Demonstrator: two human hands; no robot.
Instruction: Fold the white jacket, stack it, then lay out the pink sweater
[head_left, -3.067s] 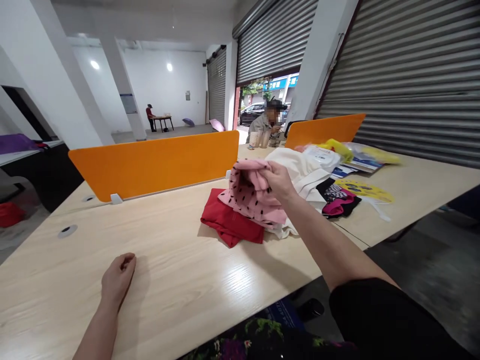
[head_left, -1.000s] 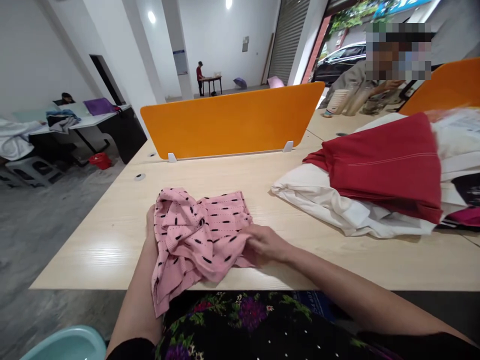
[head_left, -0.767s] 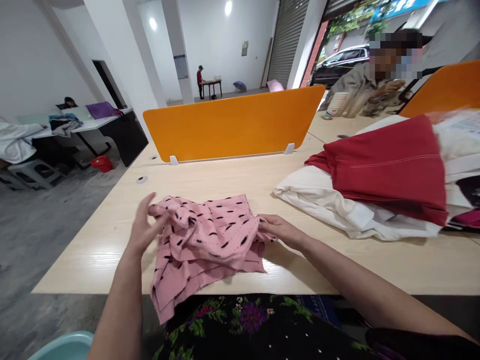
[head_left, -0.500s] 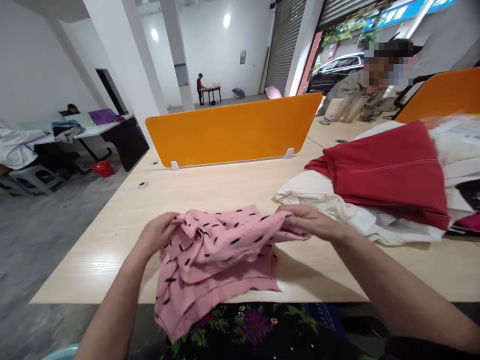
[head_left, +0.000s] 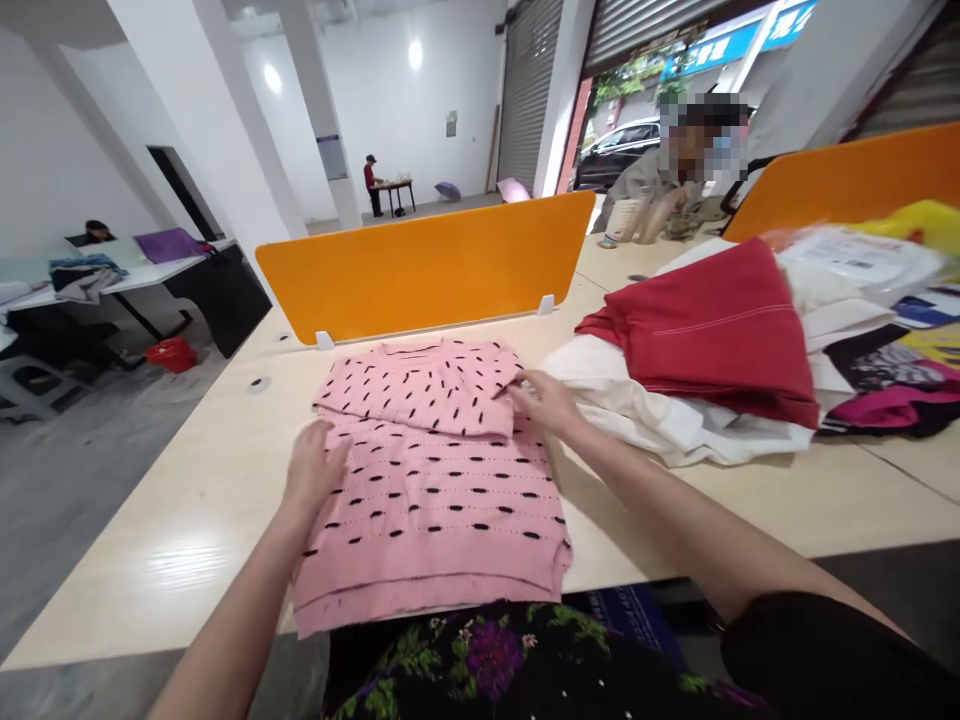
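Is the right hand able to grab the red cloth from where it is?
Probably yes. The right hand rests at the pink black-dashed sweater's edge, and the folded red cloth lies on top of the pile just beside it, nothing between.

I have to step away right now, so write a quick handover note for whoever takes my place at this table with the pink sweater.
Left hand: open, flat on the left edge of the pink sweater.
Right hand: fingers at the sweater's right side, by the folded-over top part; grip unclear.
Things: sweater lies spread on the wooden table, hem hanging over the near edge, upper part folded down. To the right, a red garment sits on a white garment.
Done: sweater laid out flat, top folded over.
Left: likely the remaining folds; the red and white garments are untouched.
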